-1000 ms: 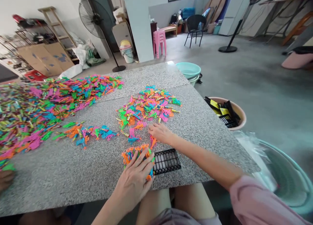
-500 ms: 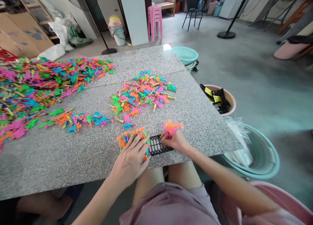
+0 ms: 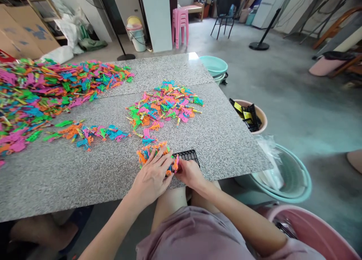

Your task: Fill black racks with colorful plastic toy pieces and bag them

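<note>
My left hand (image 3: pixel 152 174) lies flat with fingers stretched out over small colourful plastic toy guns (image 3: pixel 142 157) packed at the left end of a black lattice tray (image 3: pixel 189 153). Beside its fingertips, my right hand (image 3: pixel 191 173) is closed in a pinch on an orange and pink toy gun (image 3: pixel 176 164), held low over the tray close to the packed ones. Whether it grips one toy or more I cannot tell. Bare black lattice shows beyond my right fingers; the rest of the tray is hidden by both hands.
A loose pile of toy guns (image 3: pixel 166 105) lies ahead on the speckled stone table (image 3: pixel 226 139). A far larger heap (image 3: pixel 56 82) covers the left. Right of the table stand a basin with black trays (image 3: pixel 250 116), a green basin (image 3: pixel 304 186) and a pink tub (image 3: pixel 313 230).
My right hand has moved left and down with its toy, from above the tray's right part to beside my left fingertips. The left hand stays on the packed toys.
</note>
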The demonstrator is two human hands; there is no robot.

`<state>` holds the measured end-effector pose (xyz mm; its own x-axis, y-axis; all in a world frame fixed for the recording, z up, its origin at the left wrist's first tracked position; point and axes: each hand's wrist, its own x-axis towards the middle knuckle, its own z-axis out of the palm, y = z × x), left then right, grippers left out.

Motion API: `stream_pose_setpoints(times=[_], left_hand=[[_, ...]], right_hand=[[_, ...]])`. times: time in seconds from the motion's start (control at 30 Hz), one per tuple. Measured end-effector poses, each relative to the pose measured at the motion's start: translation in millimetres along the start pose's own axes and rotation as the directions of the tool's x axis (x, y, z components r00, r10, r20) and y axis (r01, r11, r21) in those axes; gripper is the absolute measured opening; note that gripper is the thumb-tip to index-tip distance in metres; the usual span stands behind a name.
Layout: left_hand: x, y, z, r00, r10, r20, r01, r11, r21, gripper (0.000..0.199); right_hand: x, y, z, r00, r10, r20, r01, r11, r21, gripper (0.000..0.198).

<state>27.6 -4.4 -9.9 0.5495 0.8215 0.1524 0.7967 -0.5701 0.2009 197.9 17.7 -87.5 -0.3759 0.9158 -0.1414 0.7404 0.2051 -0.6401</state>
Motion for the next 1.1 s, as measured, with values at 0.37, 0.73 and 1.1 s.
stream_pose_setpoints(times=[0.37,0.73,1.1], left_hand=[[0,2,-4,0.999,-0.011,0.037,0.013,0.999,-0.050,0.048],[2,-1,2,1.000,0.028,0.002,-0.028,1.000,-0.005,0.027],[0,-6,7,1.000,-0.002,0.009,0.002,1.000,0.000,0.026]], right_hand=[[-5,-6,-3,0.999,-0.028,0.046,0.035,0.986,-0.160,0.007],[-2,-6,-1,0.995,-0.088,0.041,0.094,0.979,-0.179,0.013],[163,-1,-67,0.922,0.243,-0.302,-0.243,0.969,0.040,0.043]])
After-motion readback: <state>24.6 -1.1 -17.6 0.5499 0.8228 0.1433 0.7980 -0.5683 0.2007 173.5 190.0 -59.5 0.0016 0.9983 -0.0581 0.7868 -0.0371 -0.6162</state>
